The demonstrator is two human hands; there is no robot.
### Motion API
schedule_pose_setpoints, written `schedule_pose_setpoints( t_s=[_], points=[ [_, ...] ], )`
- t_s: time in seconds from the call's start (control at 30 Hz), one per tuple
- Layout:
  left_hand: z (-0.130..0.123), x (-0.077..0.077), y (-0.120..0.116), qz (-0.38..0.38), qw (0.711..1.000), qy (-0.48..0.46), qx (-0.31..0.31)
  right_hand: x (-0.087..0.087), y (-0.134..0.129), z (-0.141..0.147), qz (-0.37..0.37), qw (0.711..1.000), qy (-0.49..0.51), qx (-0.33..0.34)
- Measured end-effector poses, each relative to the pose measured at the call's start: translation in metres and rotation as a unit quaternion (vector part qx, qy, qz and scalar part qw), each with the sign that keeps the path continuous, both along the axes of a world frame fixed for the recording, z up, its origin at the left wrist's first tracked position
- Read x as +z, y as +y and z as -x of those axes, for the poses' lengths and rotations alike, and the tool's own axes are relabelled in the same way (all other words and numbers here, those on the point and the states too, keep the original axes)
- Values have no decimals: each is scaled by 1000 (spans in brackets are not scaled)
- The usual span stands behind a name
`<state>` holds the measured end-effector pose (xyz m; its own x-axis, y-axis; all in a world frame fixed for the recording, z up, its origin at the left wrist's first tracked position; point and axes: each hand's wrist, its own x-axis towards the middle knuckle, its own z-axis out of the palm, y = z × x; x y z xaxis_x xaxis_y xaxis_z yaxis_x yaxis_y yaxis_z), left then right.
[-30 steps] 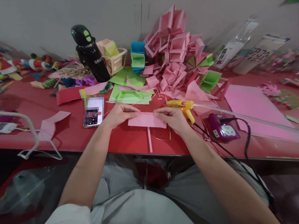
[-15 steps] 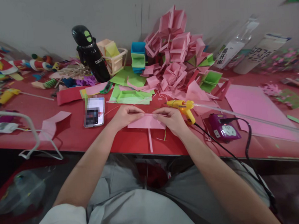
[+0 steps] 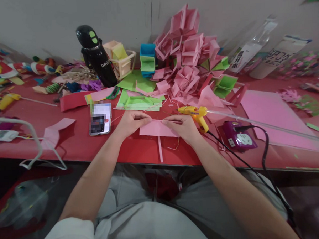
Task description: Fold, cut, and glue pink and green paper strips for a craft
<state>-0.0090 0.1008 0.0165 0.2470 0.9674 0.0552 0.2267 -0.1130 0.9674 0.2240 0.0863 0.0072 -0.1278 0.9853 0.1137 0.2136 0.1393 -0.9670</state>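
Note:
A small pink sheet of paper (image 3: 158, 129) lies between my hands, its far edge turned up in a narrow strip. My left hand (image 3: 134, 121) pinches that edge near the paper's left end. With thumb and fingers, my right hand (image 3: 180, 125) grips the same edge further right. A thin pink paper strip (image 3: 160, 149) sticks out from under the sheet toward the table's front edge. Just beyond my right hand lies a yellow glue gun (image 3: 195, 112) with a clear glue stick (image 3: 256, 123) in its back.
Folded pink paper boxes (image 3: 185, 50) are heaped against the wall, with green paper sheets (image 3: 141, 102) before them. A phone (image 3: 100, 119) lies left of my hands, a black bottle (image 3: 99, 58) stands behind it. A purple power socket (image 3: 240, 136) and its cord are at the right.
The pink sheet has shifted slightly to the right. My left hand has slid a little left relative to the paper, nearer its left end.

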Motion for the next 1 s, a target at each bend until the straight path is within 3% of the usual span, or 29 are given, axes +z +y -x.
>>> schedule_pose_setpoints(
  t_s=[0.23, 0.53, 1.0],
  points=[
    [8, -2, 2, 56, 998, -4, -17, 0, 0, -4, -2, 1000, -2, 2],
    [13, 2, 4, 31, 999, 11, 1, 1, 0, -4, -8, 1000, -10, -8],
    [14, 2, 4, 60, 998, -31, -14, -1, 2, -4, 11, 1000, 4, -8]
  ],
)
